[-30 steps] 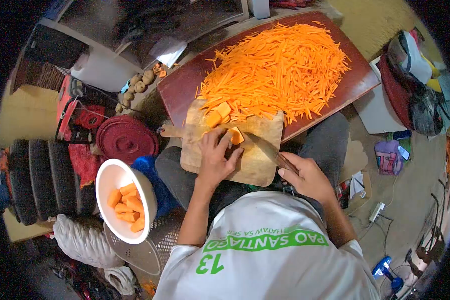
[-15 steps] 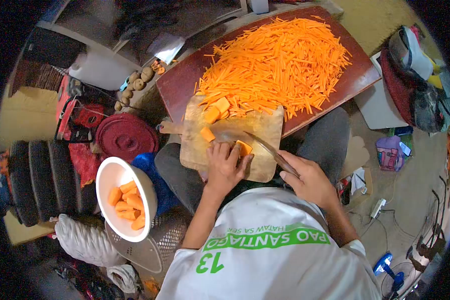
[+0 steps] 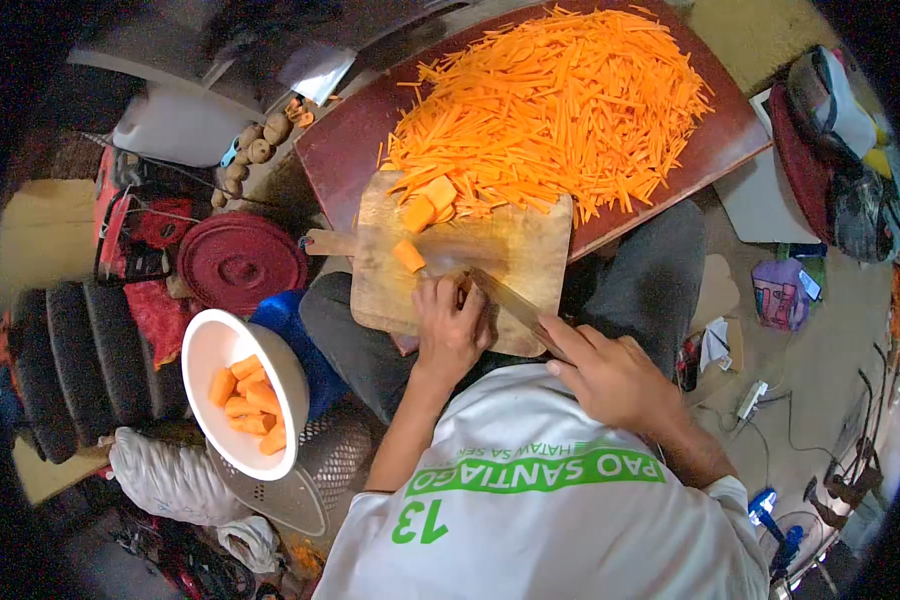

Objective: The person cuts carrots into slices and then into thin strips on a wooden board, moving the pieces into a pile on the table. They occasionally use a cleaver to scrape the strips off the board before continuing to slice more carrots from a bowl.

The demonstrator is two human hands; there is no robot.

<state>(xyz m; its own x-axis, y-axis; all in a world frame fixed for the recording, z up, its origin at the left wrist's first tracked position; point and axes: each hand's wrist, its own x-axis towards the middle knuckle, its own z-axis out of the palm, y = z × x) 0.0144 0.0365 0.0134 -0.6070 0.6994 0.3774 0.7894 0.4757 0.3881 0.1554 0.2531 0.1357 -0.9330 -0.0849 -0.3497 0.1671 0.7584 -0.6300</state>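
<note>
A wooden cutting board (image 3: 375, 290) rests across the lap, its handle pointing left. My left hand (image 3: 450, 318) presses on it with curled fingers, closed around a carrot piece that the fingers now mostly hide. My right hand (image 3: 615, 375) grips a knife (image 3: 515, 305) by the handle. Its blade slants up and left across the board, the tip against my left fingertips. A carrot chunk (image 3: 407, 255) lies just beyond my left hand, and more chunks (image 3: 419, 213) sit at the board's far edge. Behind them spreads a large heap of carrot strips (image 3: 560, 110).
The heap lies on a dark red tabletop (image 3: 345, 150). On the left stands a white bowl (image 3: 192, 385) of peeled carrot pieces (image 3: 260, 397), near a dark red lid (image 3: 240, 262). Brown round vegetables (image 3: 260, 150) lie farther back. A power strip (image 3: 752, 400) with cords is at right.
The knife and my right hand have moved left, bringing the blade up to my left fingers. My left fingers have curled over the carrot piece, which showed before. The view has shifted slightly.
</note>
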